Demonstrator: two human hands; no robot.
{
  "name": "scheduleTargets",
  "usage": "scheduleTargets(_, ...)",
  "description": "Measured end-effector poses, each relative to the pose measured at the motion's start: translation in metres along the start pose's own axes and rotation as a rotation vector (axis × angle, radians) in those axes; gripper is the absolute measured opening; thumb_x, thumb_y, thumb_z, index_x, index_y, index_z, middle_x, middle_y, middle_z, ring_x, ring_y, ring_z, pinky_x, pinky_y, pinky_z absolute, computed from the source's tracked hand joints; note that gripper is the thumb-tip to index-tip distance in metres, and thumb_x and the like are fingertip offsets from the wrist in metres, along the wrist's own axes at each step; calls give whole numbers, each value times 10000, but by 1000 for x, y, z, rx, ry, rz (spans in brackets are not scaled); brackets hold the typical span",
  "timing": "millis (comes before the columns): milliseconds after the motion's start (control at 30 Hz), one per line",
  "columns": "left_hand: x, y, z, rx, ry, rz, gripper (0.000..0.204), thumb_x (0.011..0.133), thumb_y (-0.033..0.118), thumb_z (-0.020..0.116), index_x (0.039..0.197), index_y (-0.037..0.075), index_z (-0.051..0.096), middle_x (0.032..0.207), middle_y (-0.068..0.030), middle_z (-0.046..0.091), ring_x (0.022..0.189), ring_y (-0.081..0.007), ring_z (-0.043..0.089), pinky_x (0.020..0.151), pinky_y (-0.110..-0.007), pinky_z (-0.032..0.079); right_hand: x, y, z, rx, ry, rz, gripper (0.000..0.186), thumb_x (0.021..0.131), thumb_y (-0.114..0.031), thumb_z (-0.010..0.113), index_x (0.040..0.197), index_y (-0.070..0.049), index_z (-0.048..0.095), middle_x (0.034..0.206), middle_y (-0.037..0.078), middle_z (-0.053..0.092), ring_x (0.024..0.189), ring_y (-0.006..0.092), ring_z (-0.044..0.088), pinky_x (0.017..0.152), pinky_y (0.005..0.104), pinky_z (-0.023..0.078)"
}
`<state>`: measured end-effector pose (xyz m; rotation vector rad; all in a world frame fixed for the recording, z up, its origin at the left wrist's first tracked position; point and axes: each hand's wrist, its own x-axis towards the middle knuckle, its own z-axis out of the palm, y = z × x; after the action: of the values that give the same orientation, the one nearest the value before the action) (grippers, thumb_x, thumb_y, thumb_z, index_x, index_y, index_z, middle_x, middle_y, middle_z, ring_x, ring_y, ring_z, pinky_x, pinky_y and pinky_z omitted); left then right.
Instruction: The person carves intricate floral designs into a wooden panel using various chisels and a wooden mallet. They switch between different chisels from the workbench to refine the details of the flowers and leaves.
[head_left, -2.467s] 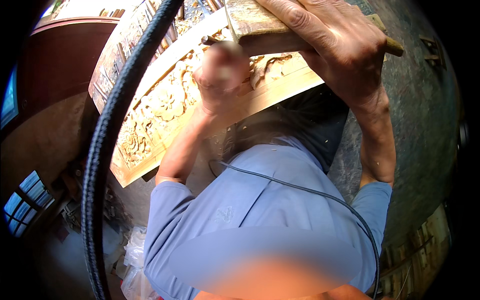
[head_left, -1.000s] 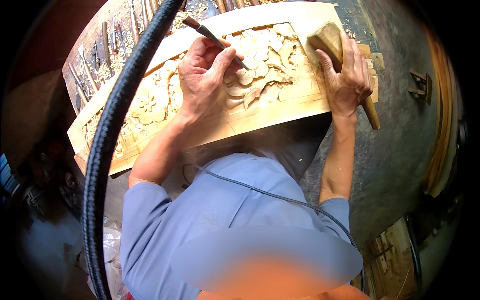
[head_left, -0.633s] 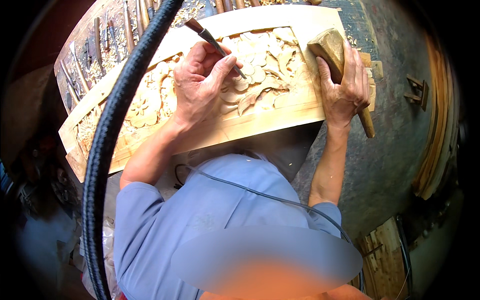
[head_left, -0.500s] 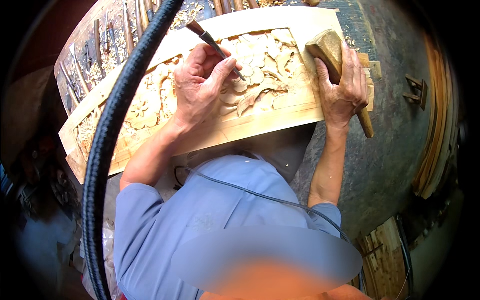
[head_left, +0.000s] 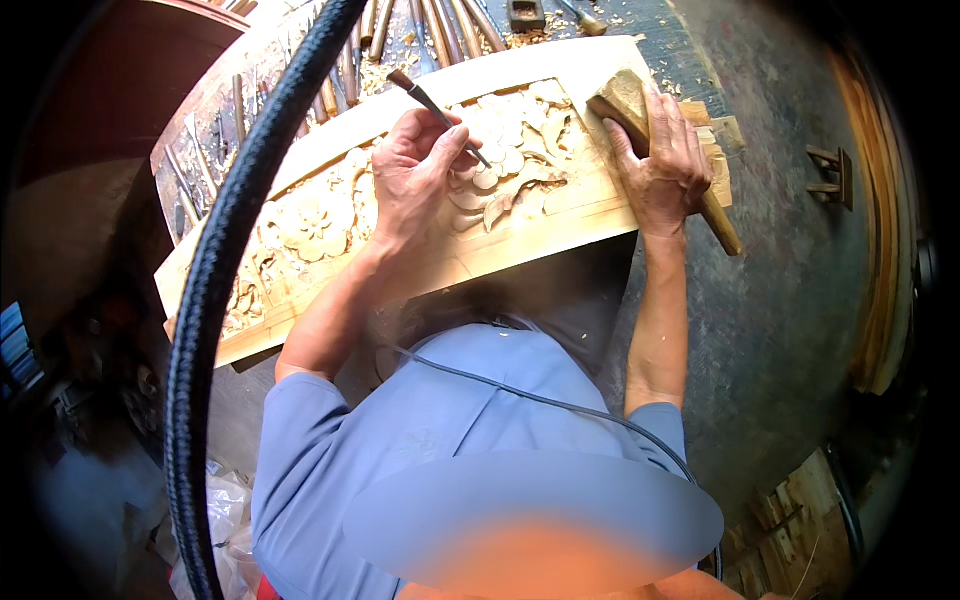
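Observation:
A pale wooden panel (head_left: 470, 268) carved with flowers and leaves lies across the bench in front of me. My left hand (head_left: 408, 190) is closed around a carving chisel (head_left: 432, 106); the chisel slants down to the right, its lower end at the carved petals and leaves. At the panel's right end, my right hand (head_left: 664, 172) grips a wooden mallet (head_left: 624, 104). The mallet's blocky head lies by the panel's plain border, and its handle (head_left: 722, 224) sticks out below the hand toward me.
Several chisels (head_left: 440, 35) lie among wood shavings along the bench's far side, with a small dark square box (head_left: 525, 14) beside them. Thin wood offcuts (head_left: 722, 165) stick out past the panel's right end. A thick black braided cable (head_left: 196, 330) crosses the left of the view.
The view has shifted, so more tools show on the far side of the bench. Both hands keep their grips, with little movement over the panel.

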<state>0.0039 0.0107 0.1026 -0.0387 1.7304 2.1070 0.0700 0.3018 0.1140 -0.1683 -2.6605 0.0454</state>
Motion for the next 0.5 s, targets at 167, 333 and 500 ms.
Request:
scheduleTargets(167,3,22,-14,103,-26,106,179,1070,107,713,1206,-8,704,944,-99,798,802,-115,752,719,-245,605,-4,0,3,-4,-11,10,639,851,-412,900,1397,-134,718,1309,128,766,1118,315,753,954,416,604)
scheduleTargets(333,15,33,-27,304,49,249,209,1077,79,694,1267,-5,719,958,-94,807,804,-98,745,704,-233,580,-10,3,7,21,2,27,648,831,-405,900,1396,-146,716,1351,109,737,1150,290,717,939,421,587)
scheduleTargets(500,31,37,-40,671,167,445,146,1049,62,708,1167,11,778,966,-78,810,792,-121,749,677,-263,578,-8,0,5,46,12,38,648,853,-387,893,1423,-145,703,1343,135,744,1165,322,726,976,430,586)
